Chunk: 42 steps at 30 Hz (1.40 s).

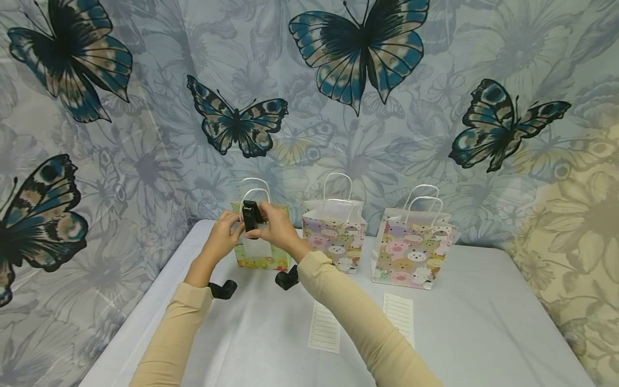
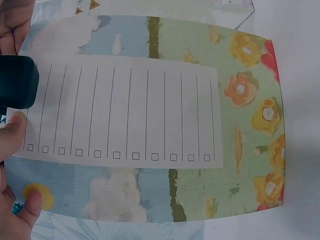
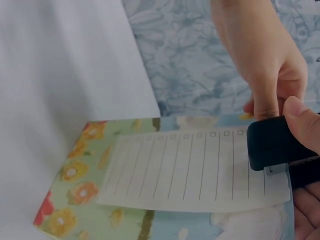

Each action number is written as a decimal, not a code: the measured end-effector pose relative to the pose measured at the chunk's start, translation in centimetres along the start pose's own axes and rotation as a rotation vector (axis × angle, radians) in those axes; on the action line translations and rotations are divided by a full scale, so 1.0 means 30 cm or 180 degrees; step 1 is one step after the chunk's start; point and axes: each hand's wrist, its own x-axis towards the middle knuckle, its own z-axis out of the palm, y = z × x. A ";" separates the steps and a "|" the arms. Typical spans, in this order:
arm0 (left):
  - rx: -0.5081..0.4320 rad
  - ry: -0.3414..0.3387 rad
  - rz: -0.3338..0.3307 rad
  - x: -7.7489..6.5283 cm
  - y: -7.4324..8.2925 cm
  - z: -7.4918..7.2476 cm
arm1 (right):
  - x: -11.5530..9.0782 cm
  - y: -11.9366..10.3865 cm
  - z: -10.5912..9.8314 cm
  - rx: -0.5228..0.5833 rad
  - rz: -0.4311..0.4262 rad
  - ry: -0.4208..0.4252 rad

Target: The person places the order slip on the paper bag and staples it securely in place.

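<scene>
My right hand (image 1: 279, 228) grips a black stapler (image 1: 250, 216), thumb on its top arm. The stapler's jaws straddle the top edge of a green and blue floral paper gift bag (image 2: 195, 195), over one end of a lined checklist slip (image 2: 125, 115). That slip lies flat against the bag's front, its little squares along one side. With my left hand (image 1: 223, 236) I pinch the bag's upper side edge, beside the painted yellow sun; the left thumb (image 2: 32, 206) shows on the front. Fingers behind the bag are partly hidden.
Two pink animal-print gift bags (image 1: 333, 244) (image 1: 411, 252) with white handles stand to the right. Two more lined slips (image 1: 325, 328) (image 1: 400, 317) lie on the white-covered table (image 1: 261, 344). A butterfly-print cloth (image 1: 411, 134) hangs close behind the bags.
</scene>
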 end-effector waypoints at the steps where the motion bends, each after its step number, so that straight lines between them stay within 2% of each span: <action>1: 0.0002 -0.0012 0.0000 -0.001 -0.001 -0.001 | 0.000 -0.001 0.000 -0.0012 0.0004 0.0000; 10: -0.0067 -0.0248 -0.0070 0.003 -0.003 -0.020 | -0.003 -0.001 0.003 0.0121 0.0055 0.0060; 20: -0.0236 -0.0479 0.0038 -0.007 -0.003 -0.039 | -0.008 -0.003 0.000 0.0175 0.0144 0.0002; 24: -0.0339 -0.0578 0.0104 -0.005 -0.007 -0.042 | -0.008 0.000 0.004 0.0227 0.0097 0.0037; 27: -0.0407 -0.0636 0.0077 -0.004 -0.006 -0.045 | -0.008 0.001 0.007 0.0238 0.0074 0.0050; 37: -0.0533 -0.0694 -0.0106 -0.005 -0.015 -0.044 | -0.010 0.004 0.009 0.0210 0.0059 0.0064; 42: -0.0559 -0.0669 -0.0127 -0.003 -0.014 -0.046 | -0.010 0.003 0.008 0.0258 0.0093 0.0042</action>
